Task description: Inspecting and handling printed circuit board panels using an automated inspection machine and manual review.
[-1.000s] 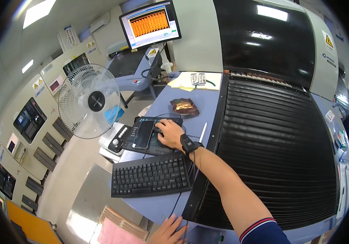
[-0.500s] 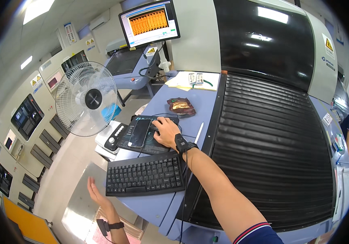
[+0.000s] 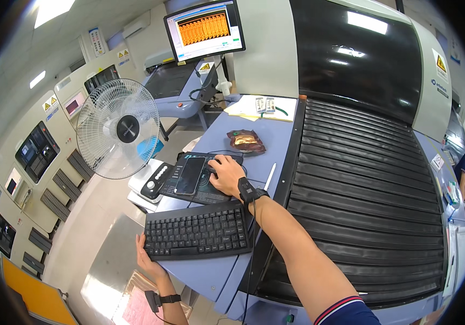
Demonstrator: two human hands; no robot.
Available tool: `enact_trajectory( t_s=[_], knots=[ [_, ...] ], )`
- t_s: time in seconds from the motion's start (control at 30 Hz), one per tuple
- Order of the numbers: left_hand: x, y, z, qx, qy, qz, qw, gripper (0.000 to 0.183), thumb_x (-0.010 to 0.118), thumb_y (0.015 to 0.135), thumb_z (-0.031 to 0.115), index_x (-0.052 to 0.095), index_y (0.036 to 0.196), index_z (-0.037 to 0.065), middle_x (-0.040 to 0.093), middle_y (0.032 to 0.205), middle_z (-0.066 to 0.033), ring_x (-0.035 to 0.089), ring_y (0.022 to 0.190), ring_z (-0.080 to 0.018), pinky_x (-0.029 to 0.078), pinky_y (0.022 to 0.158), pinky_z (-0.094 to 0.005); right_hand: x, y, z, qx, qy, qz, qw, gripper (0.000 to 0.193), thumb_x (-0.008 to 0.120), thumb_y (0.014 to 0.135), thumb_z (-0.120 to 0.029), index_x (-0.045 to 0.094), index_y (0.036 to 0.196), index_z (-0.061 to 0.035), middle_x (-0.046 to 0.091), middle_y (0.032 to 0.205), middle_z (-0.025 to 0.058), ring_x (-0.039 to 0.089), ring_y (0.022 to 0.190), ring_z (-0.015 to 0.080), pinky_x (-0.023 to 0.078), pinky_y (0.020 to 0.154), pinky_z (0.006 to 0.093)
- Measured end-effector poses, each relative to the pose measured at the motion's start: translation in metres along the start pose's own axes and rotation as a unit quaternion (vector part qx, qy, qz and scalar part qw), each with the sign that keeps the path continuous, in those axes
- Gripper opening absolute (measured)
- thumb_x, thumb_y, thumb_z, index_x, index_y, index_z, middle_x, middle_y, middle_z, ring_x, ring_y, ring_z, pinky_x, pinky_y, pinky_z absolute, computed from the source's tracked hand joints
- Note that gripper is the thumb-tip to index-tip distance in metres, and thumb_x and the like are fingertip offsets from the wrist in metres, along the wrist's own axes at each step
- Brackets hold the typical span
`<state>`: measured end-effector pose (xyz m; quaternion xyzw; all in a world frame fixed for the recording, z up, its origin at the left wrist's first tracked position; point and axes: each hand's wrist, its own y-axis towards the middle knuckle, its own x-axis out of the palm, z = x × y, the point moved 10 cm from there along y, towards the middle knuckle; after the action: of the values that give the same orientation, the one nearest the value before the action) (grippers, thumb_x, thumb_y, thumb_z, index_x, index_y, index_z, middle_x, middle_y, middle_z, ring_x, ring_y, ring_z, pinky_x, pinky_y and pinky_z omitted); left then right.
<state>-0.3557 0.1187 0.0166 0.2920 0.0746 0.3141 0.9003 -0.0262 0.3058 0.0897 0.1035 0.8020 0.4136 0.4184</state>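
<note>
My right hand (image 3: 228, 176) rests over a dark computer mouse (image 3: 211, 169), its fingers bent round it and covering most of it. Under the mouse lies a black printed mouse pad (image 3: 210, 192), with a dark phone (image 3: 190, 175) on its left part. Closer to me is a black keyboard (image 3: 197, 230). At the keyboard's lower left corner, my left hand (image 3: 148, 261) is held with fingers extended along the edge, seemingly touching it. Both wrists wear black straps with small boxes.
An opened dark pouch (image 3: 247, 142) and a white pen (image 3: 271, 176) lie on the blue bench. A monitor (image 3: 205, 30) shows an orange pattern. A white fan (image 3: 117, 129) stands left; a machine with a black ribbed bed (image 3: 362, 206) fills the right. A pink-topped stack (image 3: 135, 310) sits below.
My left hand has moved up and right to the keyboard's edge. My right hand stays on the mouse, and the view has shifted slightly.
</note>
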Motion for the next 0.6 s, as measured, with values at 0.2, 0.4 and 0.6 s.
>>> enact_trajectory(
  t_s=[0.2, 0.4, 0.6],
  knots=[
    [-0.004, -0.003, -0.001, -0.005, 0.016, 0.002, 1.0, 0.052, 0.033, 0.104, 0.027, 0.065, 0.121, -0.01, 0.059, 0.137, -0.0227, 0.045, 0.138, -0.0343, 0.03, 0.116, -0.044, 0.007, 0.0, 0.001, 0.014, -0.005, -0.028, 1.0, 0.035, 0.065, 0.08, -0.017, 0.066, 0.114, -0.0056, 0.062, 0.117, 0.0179, 0.059, 0.11, 0.036, 0.05, 0.096, 0.0449],
    [-0.004, -0.006, -0.007, -0.027, -0.012, 0.037, 0.999, 0.05, 0.034, 0.104, 0.029, 0.064, 0.122, -0.007, 0.052, 0.144, -0.0256, 0.048, 0.134, -0.0321, 0.032, 0.115, -0.0434, 0.008, 0.0, 0.004, 0.02, -0.012, -0.038, 0.999, 0.035, 0.064, 0.082, -0.018, 0.066, 0.114, -0.0059, 0.062, 0.119, 0.0169, 0.058, 0.112, 0.0356, 0.05, 0.097, 0.0449],
    [-0.009, -0.005, -0.015, -0.013, -0.007, 0.032, 0.999, 0.049, 0.035, 0.103, 0.029, 0.064, 0.121, -0.006, 0.052, 0.143, -0.0253, 0.05, 0.131, -0.0325, 0.033, 0.114, -0.0434, 0.01, 0.0, 0.003, 0.017, 0.0, -0.034, 0.999, 0.034, 0.066, 0.082, -0.019, 0.067, 0.114, -0.0065, 0.062, 0.119, 0.0164, 0.059, 0.112, 0.0349, 0.05, 0.097, 0.0453]
  ],
)
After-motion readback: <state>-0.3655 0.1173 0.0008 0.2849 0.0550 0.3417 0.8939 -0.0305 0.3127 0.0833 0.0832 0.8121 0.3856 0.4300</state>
